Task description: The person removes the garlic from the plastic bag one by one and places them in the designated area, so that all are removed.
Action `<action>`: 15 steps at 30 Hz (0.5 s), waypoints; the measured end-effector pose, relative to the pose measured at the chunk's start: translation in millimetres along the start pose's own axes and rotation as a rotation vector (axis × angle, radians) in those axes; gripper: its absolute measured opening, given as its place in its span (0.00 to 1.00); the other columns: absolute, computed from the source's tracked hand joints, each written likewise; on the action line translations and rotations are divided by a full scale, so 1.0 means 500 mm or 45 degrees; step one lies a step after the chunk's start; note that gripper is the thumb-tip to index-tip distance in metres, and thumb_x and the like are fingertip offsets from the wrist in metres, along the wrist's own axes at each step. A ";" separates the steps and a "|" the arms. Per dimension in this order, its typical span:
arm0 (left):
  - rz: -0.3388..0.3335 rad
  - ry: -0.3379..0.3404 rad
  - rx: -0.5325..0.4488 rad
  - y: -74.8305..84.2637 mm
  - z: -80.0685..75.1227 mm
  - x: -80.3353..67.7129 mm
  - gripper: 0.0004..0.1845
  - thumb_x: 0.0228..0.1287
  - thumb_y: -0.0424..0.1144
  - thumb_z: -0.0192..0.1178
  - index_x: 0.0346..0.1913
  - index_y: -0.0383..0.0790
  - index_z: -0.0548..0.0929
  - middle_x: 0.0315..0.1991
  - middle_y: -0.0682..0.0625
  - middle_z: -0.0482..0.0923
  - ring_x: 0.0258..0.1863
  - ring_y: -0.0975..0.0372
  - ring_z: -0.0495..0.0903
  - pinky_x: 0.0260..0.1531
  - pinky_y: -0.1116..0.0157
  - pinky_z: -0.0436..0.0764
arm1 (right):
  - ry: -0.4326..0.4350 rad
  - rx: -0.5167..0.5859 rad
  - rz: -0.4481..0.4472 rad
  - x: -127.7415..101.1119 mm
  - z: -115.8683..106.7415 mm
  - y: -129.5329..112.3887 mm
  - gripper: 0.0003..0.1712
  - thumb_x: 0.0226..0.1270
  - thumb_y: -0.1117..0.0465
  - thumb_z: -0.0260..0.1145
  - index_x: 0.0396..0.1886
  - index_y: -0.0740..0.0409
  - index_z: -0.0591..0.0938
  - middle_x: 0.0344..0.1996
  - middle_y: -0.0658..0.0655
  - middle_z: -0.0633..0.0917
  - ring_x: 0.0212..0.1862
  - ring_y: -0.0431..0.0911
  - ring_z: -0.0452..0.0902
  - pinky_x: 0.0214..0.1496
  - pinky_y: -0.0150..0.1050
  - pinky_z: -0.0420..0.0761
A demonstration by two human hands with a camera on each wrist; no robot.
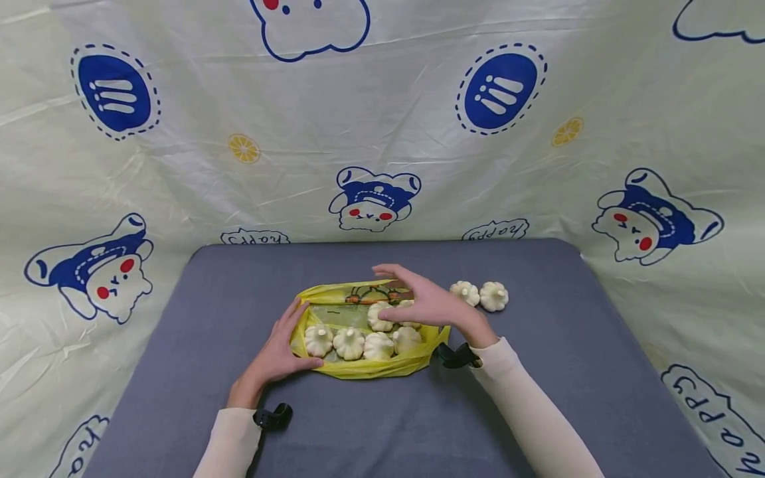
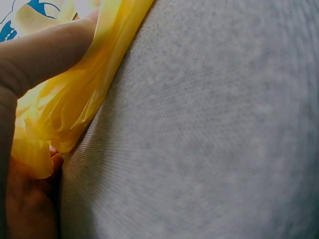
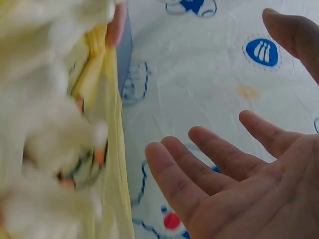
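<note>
A yellow plastic bag (image 1: 364, 367) lies open on the grey table (image 1: 538, 372), with several white garlic bulbs (image 1: 349, 342) inside it. My left hand (image 1: 281, 352) grips the bag's left edge, and the yellow plastic (image 2: 65, 104) shows pinched under the thumb in the left wrist view. Above the bag's right side hovers my right hand (image 1: 418, 302), fingers spread and holding nothing; its empty palm (image 3: 259, 189) shows in the right wrist view beside the blurred bag (image 3: 107, 164). Two more garlic bulbs (image 1: 480, 295) lie on the table right of the bag.
A cream cloth with blue cartoon prints (image 1: 382, 119) hangs behind and around the table. Bare grey table surface stretches to the left, right and front of the bag.
</note>
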State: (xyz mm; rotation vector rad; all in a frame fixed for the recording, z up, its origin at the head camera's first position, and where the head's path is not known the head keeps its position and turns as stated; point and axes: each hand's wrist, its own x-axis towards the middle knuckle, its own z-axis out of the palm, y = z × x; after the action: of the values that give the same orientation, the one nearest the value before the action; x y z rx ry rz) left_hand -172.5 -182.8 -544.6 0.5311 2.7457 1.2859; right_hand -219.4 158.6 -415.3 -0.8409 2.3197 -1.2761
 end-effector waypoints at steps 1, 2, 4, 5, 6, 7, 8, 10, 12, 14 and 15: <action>0.002 0.002 0.002 0.000 -0.001 0.000 0.63 0.49 0.54 0.81 0.83 0.45 0.53 0.85 0.41 0.41 0.79 0.33 0.46 0.67 0.27 0.58 | -0.023 0.023 -0.010 0.009 0.010 -0.004 0.46 0.68 0.48 0.73 0.81 0.43 0.60 0.77 0.56 0.67 0.77 0.61 0.63 0.74 0.63 0.67; 0.003 0.004 0.002 -0.001 -0.002 0.000 0.63 0.49 0.54 0.81 0.83 0.45 0.53 0.85 0.41 0.41 0.79 0.33 0.46 0.67 0.27 0.58 | -0.048 0.042 -0.021 0.017 0.020 -0.008 0.47 0.68 0.47 0.72 0.81 0.43 0.60 0.77 0.56 0.67 0.76 0.61 0.64 0.74 0.62 0.67; 0.005 0.009 0.007 -0.002 -0.003 0.000 0.63 0.49 0.53 0.81 0.83 0.45 0.53 0.85 0.41 0.41 0.79 0.33 0.46 0.67 0.27 0.58 | -0.093 0.053 -0.042 0.033 0.041 -0.015 0.47 0.68 0.46 0.72 0.81 0.45 0.60 0.77 0.56 0.67 0.76 0.58 0.65 0.74 0.61 0.68; 0.006 0.011 0.006 -0.003 -0.003 0.001 0.62 0.49 0.53 0.81 0.83 0.45 0.53 0.84 0.41 0.41 0.79 0.33 0.47 0.67 0.27 0.58 | -0.120 0.057 -0.051 0.040 0.052 -0.018 0.48 0.68 0.46 0.72 0.82 0.47 0.60 0.77 0.56 0.67 0.76 0.57 0.65 0.75 0.60 0.68; 0.007 0.011 0.013 -0.005 -0.003 0.001 0.63 0.49 0.53 0.81 0.83 0.45 0.53 0.84 0.41 0.41 0.79 0.33 0.47 0.67 0.27 0.59 | -0.143 0.057 -0.058 0.048 0.063 -0.020 0.49 0.68 0.45 0.72 0.82 0.49 0.59 0.78 0.56 0.66 0.77 0.56 0.65 0.74 0.59 0.69; 0.008 0.010 0.015 -0.006 -0.003 0.002 0.63 0.49 0.53 0.81 0.83 0.46 0.53 0.84 0.41 0.41 0.79 0.33 0.47 0.67 0.27 0.59 | -0.165 0.054 -0.063 0.054 0.074 -0.021 0.50 0.68 0.45 0.72 0.82 0.50 0.59 0.78 0.56 0.66 0.77 0.55 0.64 0.75 0.57 0.69; 0.013 0.009 0.014 -0.006 -0.003 0.002 0.62 0.49 0.53 0.80 0.83 0.46 0.53 0.84 0.41 0.41 0.79 0.33 0.47 0.67 0.27 0.59 | -0.184 0.054 -0.065 0.061 0.084 -0.023 0.50 0.67 0.45 0.73 0.82 0.51 0.59 0.78 0.56 0.66 0.77 0.55 0.65 0.74 0.57 0.70; 0.021 0.004 0.014 -0.008 -0.002 0.003 0.62 0.50 0.54 0.80 0.83 0.46 0.53 0.84 0.41 0.41 0.79 0.33 0.47 0.66 0.27 0.59 | -0.213 0.044 -0.069 0.073 0.103 -0.023 0.51 0.67 0.45 0.73 0.82 0.52 0.58 0.78 0.57 0.65 0.77 0.56 0.64 0.74 0.56 0.70; 0.022 -0.001 0.009 -0.008 -0.001 0.003 0.62 0.51 0.54 0.80 0.83 0.46 0.52 0.85 0.41 0.41 0.79 0.33 0.46 0.67 0.27 0.59 | -0.230 0.019 -0.064 0.086 0.120 -0.020 0.51 0.67 0.46 0.73 0.82 0.51 0.58 0.79 0.58 0.65 0.77 0.57 0.64 0.74 0.55 0.70; 0.022 -0.001 0.002 -0.008 0.000 0.002 0.62 0.51 0.54 0.80 0.83 0.46 0.52 0.85 0.41 0.41 0.79 0.33 0.46 0.67 0.27 0.59 | -0.241 -0.023 -0.060 0.099 0.134 -0.017 0.50 0.66 0.47 0.74 0.82 0.50 0.59 0.78 0.59 0.65 0.76 0.59 0.65 0.73 0.55 0.71; 0.019 0.000 -0.002 -0.008 0.000 0.002 0.62 0.51 0.54 0.80 0.83 0.46 0.53 0.85 0.41 0.41 0.79 0.33 0.47 0.67 0.27 0.59 | -0.247 -0.040 -0.062 0.105 0.141 -0.016 0.50 0.66 0.47 0.74 0.82 0.50 0.59 0.79 0.59 0.65 0.76 0.60 0.66 0.73 0.56 0.72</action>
State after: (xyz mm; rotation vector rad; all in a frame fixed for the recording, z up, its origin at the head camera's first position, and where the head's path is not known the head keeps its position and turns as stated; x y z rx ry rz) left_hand -174.5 -184.9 -547.4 0.5530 2.7462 1.2909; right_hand -216.6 76.4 -447.2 -0.9906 2.1833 -1.1259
